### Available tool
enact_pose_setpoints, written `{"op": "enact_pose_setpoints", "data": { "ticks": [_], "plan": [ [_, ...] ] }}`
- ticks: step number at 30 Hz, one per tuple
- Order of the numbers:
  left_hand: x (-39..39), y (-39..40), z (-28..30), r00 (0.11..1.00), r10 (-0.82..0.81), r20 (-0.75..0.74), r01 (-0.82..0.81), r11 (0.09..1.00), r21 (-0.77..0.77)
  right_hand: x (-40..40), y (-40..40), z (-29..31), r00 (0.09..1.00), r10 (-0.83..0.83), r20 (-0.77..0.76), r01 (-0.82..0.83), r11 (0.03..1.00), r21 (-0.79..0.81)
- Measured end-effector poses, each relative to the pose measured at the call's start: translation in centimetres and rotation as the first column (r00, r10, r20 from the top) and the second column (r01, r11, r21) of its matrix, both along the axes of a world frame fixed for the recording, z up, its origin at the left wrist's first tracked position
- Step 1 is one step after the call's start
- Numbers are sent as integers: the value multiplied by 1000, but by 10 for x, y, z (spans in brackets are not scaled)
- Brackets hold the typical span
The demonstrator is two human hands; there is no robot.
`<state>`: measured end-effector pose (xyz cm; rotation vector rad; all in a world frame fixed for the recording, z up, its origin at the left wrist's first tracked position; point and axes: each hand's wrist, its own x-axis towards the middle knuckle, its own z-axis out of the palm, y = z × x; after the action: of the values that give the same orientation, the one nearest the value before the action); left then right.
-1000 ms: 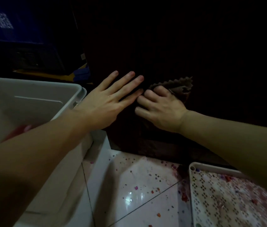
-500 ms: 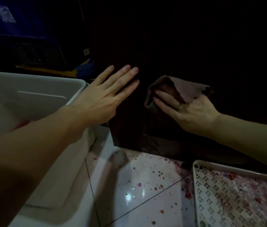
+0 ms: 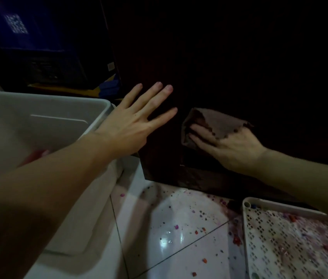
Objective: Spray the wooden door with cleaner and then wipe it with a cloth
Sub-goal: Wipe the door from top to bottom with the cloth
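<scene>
Right hand [image 3: 233,146] presses the cloth [image 3: 215,125] flat-fingered on the door [image 3: 239,77] near its bottom edge; left hand [image 3: 133,125], splayed and empty, braces beside the door's left edge

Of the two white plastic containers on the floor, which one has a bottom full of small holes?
The flat white perforated tray at the lower right, below the right hand. The deep white plastic bin at the left has solid, smooth walls.

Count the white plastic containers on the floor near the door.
2: a large white bin at left beside the left arm, and a perforated white tray at lower right. Others may lie outside view.
</scene>
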<state>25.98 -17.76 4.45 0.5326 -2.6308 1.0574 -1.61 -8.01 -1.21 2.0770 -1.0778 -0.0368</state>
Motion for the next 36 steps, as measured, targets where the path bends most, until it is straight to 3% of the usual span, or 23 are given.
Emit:
{"op": "enact_pose_setpoints", "data": {
  "ticks": [2,8,15,25,29,32,36],
  "plan": [
    [-2,2,-3,1000,-8,-22,8,1000,2,5,-4,3,999,-14,44,12,999,49],
    [-7,5,-1,1000,-15,-23,16,1000,14,19,11,-34,996,65,-56,-45,955,295],
    [-17,4,-4,994,-108,9,108,993,-37,12,2,-11,1000,-9,-14,10,993,122],
    [-45,8,5,986,-160,40,164,979,-118,-73,58,-16,996,43,-83,-23,972,232],
    [-61,11,11,983,-176,42,180,976,-122,-40,37,-24,997,-14,-75,27,984,173],
    [-68,11,12,979,-198,46,203,970,-137,3,13,-21,999,-36,17,33,990,134],
    [-81,13,10,961,-269,67,276,950,-146,-25,30,-22,999,-12,-30,17,988,151]
  ]
}}
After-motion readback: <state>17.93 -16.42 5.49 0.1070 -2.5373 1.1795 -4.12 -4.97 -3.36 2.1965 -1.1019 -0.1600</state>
